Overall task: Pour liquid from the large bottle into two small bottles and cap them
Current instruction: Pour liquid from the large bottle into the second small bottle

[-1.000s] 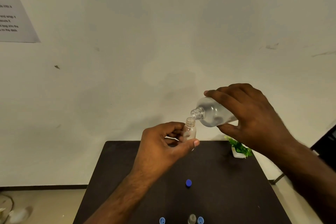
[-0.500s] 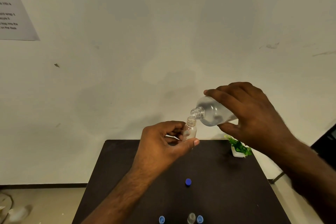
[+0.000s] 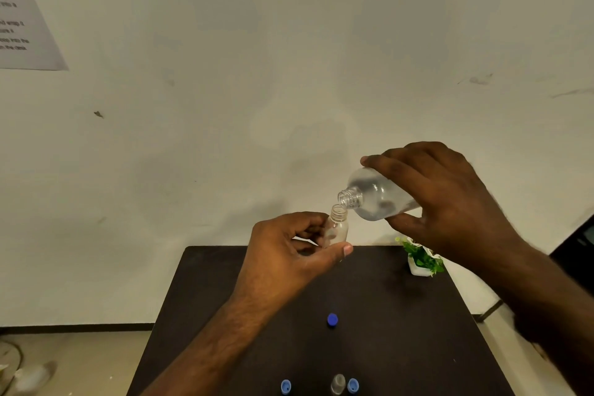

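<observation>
My left hand (image 3: 289,254) holds a small clear bottle (image 3: 337,227) upright in the air above the far part of the dark table (image 3: 225,315). My right hand (image 3: 446,199) grips the large clear bottle (image 3: 376,194), tilted down to the left, its open neck right above the small bottle's open mouth. Clear liquid lies in the large bottle's lower side. A dark blue cap (image 3: 332,320) lies on the table's middle. At the near edge stands a second small bottle (image 3: 338,383) between two light blue caps (image 3: 285,386), (image 3: 353,385).
A small green plant in a white pot (image 3: 421,262) stands at the table's far right corner. A paper sheet (image 3: 22,16) is stuck to the white wall at upper left. A dark object (image 3: 578,247) juts in at the right edge.
Both hands and the two bottles have hardly moved; the large bottle stays tilted over the small one's mouth. The view has drifted slightly.
</observation>
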Demonstrator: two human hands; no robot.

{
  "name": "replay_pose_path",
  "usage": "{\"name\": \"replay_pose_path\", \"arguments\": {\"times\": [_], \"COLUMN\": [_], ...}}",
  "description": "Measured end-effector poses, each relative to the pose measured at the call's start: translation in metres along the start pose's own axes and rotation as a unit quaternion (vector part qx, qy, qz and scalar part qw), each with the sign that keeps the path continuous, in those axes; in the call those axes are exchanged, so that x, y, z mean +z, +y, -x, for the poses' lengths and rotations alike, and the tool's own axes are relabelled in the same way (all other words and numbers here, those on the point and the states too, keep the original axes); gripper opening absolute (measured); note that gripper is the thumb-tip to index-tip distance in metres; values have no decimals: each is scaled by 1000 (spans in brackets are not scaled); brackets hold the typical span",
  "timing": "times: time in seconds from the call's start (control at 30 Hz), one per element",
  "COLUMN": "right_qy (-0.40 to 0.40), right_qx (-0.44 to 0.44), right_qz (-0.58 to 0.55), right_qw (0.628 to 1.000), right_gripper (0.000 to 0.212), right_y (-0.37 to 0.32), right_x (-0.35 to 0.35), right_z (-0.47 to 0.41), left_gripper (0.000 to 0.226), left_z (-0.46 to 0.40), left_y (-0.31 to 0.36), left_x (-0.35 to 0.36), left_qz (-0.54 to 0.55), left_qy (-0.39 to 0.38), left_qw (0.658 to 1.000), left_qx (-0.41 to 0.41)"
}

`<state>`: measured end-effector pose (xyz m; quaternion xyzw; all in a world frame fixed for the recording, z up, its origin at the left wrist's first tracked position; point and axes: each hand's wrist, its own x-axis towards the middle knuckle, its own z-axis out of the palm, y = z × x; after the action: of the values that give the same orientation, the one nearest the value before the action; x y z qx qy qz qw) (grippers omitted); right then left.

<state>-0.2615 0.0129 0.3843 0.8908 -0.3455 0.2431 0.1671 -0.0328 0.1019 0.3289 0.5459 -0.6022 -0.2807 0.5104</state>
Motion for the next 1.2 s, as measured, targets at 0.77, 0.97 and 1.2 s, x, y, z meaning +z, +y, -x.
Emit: {"name": "replay_pose_path", "arguments": {"times": [0.77,0.97,1.2], "right_qy": [-2,-4,-1], "right_qx": [-6,-5,-8], "right_qz": [11,16,20], "right_qw": [1000,1000,1000], "right_gripper": [69,71,68], "right_y": [1,2,1], "right_x": [2,2,0], "right_z": [-1,-1,-1], "left_gripper": [36,39,38], "left_z": [0,-1,-1], "left_y": [-4,-5,-7], "left_x": [1,1,1], "left_qz": [-6,0,3], "left_qy": [0,1,1], "left_qw": [1000,1000,1000], "left_qx": [-8,-12,-13]}}
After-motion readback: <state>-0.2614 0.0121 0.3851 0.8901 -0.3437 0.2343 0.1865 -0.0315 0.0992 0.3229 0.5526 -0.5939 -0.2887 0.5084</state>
